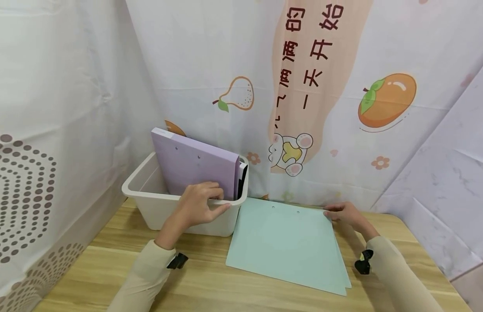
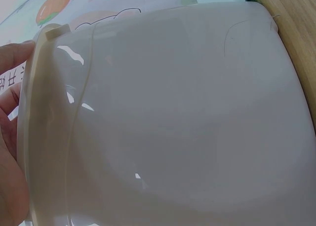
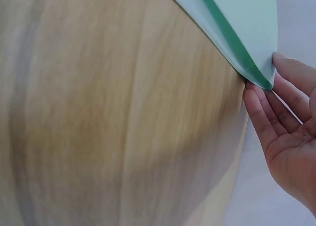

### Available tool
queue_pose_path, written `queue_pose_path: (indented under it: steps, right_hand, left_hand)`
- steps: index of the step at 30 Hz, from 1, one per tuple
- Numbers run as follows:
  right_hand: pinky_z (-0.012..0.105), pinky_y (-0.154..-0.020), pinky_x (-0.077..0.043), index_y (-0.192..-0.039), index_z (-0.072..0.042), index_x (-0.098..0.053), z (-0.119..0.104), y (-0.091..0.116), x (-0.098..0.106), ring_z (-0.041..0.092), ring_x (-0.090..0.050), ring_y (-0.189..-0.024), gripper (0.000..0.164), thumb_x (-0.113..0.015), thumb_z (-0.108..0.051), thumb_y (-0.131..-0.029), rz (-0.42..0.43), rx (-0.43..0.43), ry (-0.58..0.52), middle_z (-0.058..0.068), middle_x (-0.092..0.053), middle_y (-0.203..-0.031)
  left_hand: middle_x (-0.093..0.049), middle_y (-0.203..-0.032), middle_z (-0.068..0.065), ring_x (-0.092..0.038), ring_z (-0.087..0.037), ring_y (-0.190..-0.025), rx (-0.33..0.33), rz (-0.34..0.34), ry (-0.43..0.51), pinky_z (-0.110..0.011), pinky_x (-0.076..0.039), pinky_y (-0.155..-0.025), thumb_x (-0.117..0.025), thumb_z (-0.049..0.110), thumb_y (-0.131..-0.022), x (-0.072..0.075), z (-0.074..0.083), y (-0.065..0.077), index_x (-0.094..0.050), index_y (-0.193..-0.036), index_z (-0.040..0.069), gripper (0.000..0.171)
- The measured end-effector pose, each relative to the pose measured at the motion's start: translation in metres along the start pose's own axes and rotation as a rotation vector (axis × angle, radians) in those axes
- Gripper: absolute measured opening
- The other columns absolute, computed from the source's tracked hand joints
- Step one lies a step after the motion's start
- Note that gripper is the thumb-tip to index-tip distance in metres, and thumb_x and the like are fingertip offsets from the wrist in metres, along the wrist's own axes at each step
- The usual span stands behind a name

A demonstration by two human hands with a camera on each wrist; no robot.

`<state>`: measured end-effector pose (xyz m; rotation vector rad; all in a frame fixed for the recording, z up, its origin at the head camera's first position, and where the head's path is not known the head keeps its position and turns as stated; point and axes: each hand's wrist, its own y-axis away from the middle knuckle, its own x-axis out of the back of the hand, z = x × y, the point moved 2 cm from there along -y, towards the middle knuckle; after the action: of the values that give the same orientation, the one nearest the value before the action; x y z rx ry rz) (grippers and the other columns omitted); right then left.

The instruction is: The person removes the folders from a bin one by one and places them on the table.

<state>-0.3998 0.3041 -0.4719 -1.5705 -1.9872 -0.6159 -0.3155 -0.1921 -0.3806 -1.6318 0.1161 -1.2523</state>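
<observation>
A white plastic bin stands on the left of the table, with a lilac folder upright inside it. My left hand holds the bin's front rim, fingers over the edge. The bin's smooth side fills most of the left wrist view. Right of the bin, a mint-green folder lies flat, two small holes near its far edge. With my right hand I pinch its far right corner. In the right wrist view the thumb is on the folder's cover and fingers are under the corner.
Behind the lilac folder a black-and-white item shows in the bin, mostly hidden. The wood-grain table is backed by a printed white curtain. Another patterned curtain hangs along the left side.
</observation>
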Motion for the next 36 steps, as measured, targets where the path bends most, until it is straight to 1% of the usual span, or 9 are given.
queue_pose_path:
  steps: [6,12,18,30,33,36]
  right_hand:
    - [0.030,-0.073,-0.055,-0.123,0.010,-0.067,-0.003,-0.002,-0.003,0.014,-0.065,-0.084,0.040,-0.071,-0.021,-0.096,0.029,-0.021,0.016,0.023,-0.073,-0.113]
    - [0.031,-0.073,-0.057,-0.121,0.011,-0.068,-0.007,-0.003,-0.005,0.013,-0.067,-0.086,0.039,-0.071,-0.018,-0.096,0.038,-0.013,0.027,0.024,-0.073,-0.113]
    - [0.033,-0.070,-0.055,-0.117,0.010,-0.070,-0.011,-0.003,-0.006,0.018,-0.064,-0.079,0.035,-0.072,-0.018,-0.095,0.068,-0.005,0.041,0.021,-0.074,-0.107]
    - [0.032,-0.068,-0.054,-0.109,0.010,-0.073,-0.011,-0.003,-0.009,0.018,-0.062,-0.075,0.030,-0.073,-0.016,-0.094,0.096,0.017,0.082,0.018,-0.075,-0.097]
    - [0.030,-0.067,-0.053,-0.106,0.007,-0.074,-0.010,-0.004,-0.011,0.017,-0.061,-0.076,0.027,-0.074,-0.017,-0.094,0.123,0.001,0.101,0.015,-0.075,-0.095]
    - [0.030,-0.066,-0.052,-0.103,0.007,-0.075,-0.011,-0.006,-0.014,0.015,-0.061,-0.077,0.025,-0.073,-0.017,-0.094,0.151,0.014,0.141,0.015,-0.075,-0.094]
  left_hand:
    - [-0.050,-0.066,0.009,-0.039,-0.002,-0.059,0.002,-0.003,-0.005,-0.016,-0.028,-0.050,-0.081,0.035,-0.080,0.000,0.001,0.000,-0.060,-0.070,0.019,0.029]
    - [-0.050,-0.066,0.009,-0.037,-0.001,-0.058,-0.003,0.005,-0.012,-0.016,-0.027,-0.050,-0.081,0.035,-0.080,0.001,0.001,0.000,-0.059,-0.069,0.020,0.029]
    - [-0.051,-0.066,0.008,-0.038,-0.003,-0.058,0.000,0.001,-0.009,-0.016,-0.028,-0.050,-0.081,0.035,-0.080,0.001,0.001,0.000,-0.060,-0.070,0.019,0.028]
    - [-0.049,-0.066,0.008,-0.038,-0.002,-0.059,0.001,-0.008,-0.009,-0.017,-0.028,-0.051,-0.080,0.035,-0.081,0.001,0.000,0.000,-0.059,-0.069,0.020,0.028]
    - [-0.050,-0.066,0.009,-0.038,-0.002,-0.059,-0.001,-0.005,-0.010,-0.016,-0.028,-0.051,-0.080,0.035,-0.081,0.000,0.000,0.001,-0.059,-0.070,0.020,0.029]
    - [-0.050,-0.066,0.009,-0.038,-0.002,-0.059,-0.005,0.002,-0.008,-0.016,-0.027,-0.051,-0.080,0.035,-0.081,0.000,0.000,0.001,-0.059,-0.070,0.019,0.028]
